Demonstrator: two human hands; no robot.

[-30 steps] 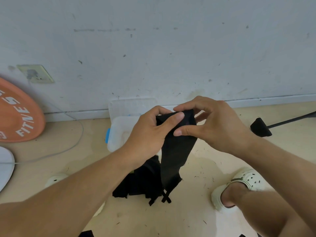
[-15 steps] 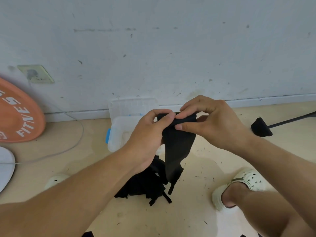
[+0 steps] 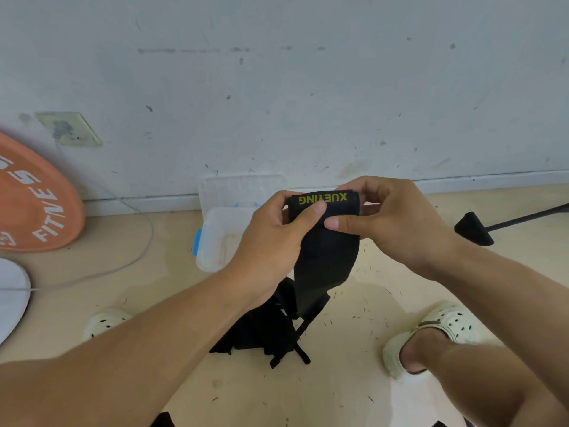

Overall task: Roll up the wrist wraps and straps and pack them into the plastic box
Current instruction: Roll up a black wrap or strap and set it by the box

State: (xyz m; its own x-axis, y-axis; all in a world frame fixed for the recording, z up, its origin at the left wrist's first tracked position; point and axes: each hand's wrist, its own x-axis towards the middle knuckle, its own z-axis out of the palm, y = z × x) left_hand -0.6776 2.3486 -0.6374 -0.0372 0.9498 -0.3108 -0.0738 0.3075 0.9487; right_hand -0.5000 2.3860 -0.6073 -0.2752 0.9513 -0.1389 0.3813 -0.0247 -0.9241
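Observation:
A black wrist wrap (image 3: 324,257) with yellow lettering is partly rolled at its top, and its loose tail hangs down toward the floor. My left hand (image 3: 274,238) grips the left end of the roll, thumb on its front. My right hand (image 3: 388,220) pinches the right end, thumb under the roll. A heap of black wraps and straps (image 3: 261,331) lies on the floor below. Behind my hands stands the clear plastic box (image 3: 215,238) with a blue latch, its lid (image 3: 240,189) propped against the wall.
An orange weight plate (image 3: 34,204) leans on the wall at left, with a white disc (image 3: 10,291) and a grey cable (image 3: 132,257) near it. A black stand foot (image 3: 474,228) lies at right. My feet in pale clogs (image 3: 437,334) flank the heap.
The roll at the top of the wrap has grown and turned, so the yellow lettering now faces me. The hanging tail is shorter and its end has risen.

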